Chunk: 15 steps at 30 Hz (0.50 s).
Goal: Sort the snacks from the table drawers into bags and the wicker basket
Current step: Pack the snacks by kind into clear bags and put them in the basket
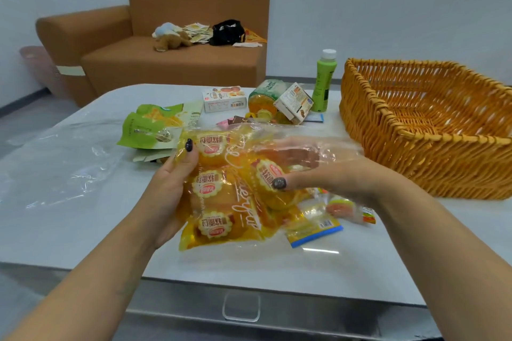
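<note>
A clear plastic bag (221,196) with white lettering lies on the white table (83,230) in front of me, with several yellow soft-bread packets inside. My left hand (171,180) grips the bag's left side, thumb on top. My right hand (313,169) reaches into the bag's mouth and pinches another yellow bread packet (266,177). The orange wicker basket (426,130) stands empty at the right.
Green snack pouches (149,130), two small boxes (224,98), a yellow jar (263,101) and a green bottle (324,80) lie behind the bag. Loose packets (313,227) lie under my right wrist. Another clear bag (55,163) lies left. A drawer handle (241,307) shows below. A brown sofa (171,63) stands behind.
</note>
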Tool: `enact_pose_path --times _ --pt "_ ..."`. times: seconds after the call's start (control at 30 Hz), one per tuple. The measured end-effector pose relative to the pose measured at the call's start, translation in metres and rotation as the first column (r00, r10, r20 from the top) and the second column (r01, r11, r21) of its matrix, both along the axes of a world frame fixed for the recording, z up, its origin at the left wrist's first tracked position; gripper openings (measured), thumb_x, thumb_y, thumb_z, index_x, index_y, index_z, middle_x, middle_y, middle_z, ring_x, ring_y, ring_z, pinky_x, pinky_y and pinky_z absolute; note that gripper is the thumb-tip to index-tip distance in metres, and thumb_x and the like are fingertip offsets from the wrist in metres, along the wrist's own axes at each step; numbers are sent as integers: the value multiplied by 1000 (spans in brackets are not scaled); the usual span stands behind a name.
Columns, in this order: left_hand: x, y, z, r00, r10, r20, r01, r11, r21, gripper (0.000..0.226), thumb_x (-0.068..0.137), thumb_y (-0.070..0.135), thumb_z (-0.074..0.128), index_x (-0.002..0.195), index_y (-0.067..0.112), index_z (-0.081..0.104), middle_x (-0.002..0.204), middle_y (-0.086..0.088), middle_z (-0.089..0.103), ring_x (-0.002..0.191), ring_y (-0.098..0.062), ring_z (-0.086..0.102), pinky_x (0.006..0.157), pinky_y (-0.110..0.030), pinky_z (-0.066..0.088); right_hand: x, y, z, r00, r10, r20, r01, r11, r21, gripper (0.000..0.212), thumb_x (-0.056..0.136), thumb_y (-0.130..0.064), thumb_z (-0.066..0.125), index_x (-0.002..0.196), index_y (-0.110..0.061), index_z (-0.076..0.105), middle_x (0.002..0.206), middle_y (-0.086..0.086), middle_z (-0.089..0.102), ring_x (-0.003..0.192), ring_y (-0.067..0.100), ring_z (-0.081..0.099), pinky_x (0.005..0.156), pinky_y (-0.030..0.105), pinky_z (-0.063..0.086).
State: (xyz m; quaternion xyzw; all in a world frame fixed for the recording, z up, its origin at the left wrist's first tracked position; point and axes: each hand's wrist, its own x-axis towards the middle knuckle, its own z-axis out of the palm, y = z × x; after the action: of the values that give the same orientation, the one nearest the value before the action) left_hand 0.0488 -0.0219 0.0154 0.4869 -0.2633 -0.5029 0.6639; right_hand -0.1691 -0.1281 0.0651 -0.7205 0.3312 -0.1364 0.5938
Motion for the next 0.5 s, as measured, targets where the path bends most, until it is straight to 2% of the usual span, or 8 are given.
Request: enact_pose_path --times 0.07,0.13,0.17,0.23,0.27,0.33,0.4,0.5 --pt "-1 -1 -1 1000 -1 -13 1 1000 -2 52 80 41 57 128 20 58 114 -11 72 99 -29 71 71 -45 61 0 2 5 1000 -26 11 27 996 -83 28 78 -16 76 91 -37 63 81 -27 68 86 -9 64 56 0 44" --pt "-1 -2 0 1000 -6 -17 5 1000 -17 51 81 41 57 129 21 58 114 -10 72 100 -28 71 73 -46 61 0 2 3 991 -121 64 124 992 -30 25 80 -7 72 79 -28 59 56 -27 63 64 -18 60 46 0 40" --pt "-1 -3 0 1000 -12 -11 11 1000 -24 50 82 41 56 129 22 57 115 -9 72 100 -28 71 74 -47 60 -5 -2 -6 986 -142 83 142 990 -5 22 84 -3 66 80 -23 59 57 -25 65 61 -18 60 48 3 43" --pt "-1 -4 1 999 -40 8 40 999 -24 50 83 42 55 130 23 56 116 -8 72 103 -28 70 79 -49 59 -15 13 -7 987 -154 53 151 987 58 15 94 -1 50 98 -8 62 88 -12 68 96 -1 63 76 19 49" --pt "-2 -4 0 998 -60 15 60 998 -16 54 81 42 56 131 22 55 117 -8 71 104 -29 70 81 -50 58 -19 15 -12 988 -147 49 142 985 98 21 95 1 45 94 -5 65 87 -10 61 102 4 59 79 20 44" --pt "-3 -4 -3 996 -86 18 85 996 10 63 76 40 61 135 20 53 119 -11 70 105 -31 69 80 -50 59 -4 16 -11 978 -171 119 163 984 71 35 90 6 50 65 -10 68 64 -13 65 73 -7 62 66 13 49" --pt "-4 -3 -6 997 -72 -9 72 997 29 64 75 38 62 135 16 53 117 -14 70 101 -30 70 73 -46 60 8 20 -2 969 -124 215 139 989 -55 14 83 -3 67 90 -14 72 79 -13 74 73 -10 66 64 7 50" --pt "-5 -3 -7 997 -13 -73 16 999 39 61 77 38 63 133 15 56 114 -14 71 98 -31 71 69 -46 60 9 11 0 974 -115 196 154 968 -198 40 78 -28 76 115 -33 61 101 -23 66 82 -14 64 68 7 52"
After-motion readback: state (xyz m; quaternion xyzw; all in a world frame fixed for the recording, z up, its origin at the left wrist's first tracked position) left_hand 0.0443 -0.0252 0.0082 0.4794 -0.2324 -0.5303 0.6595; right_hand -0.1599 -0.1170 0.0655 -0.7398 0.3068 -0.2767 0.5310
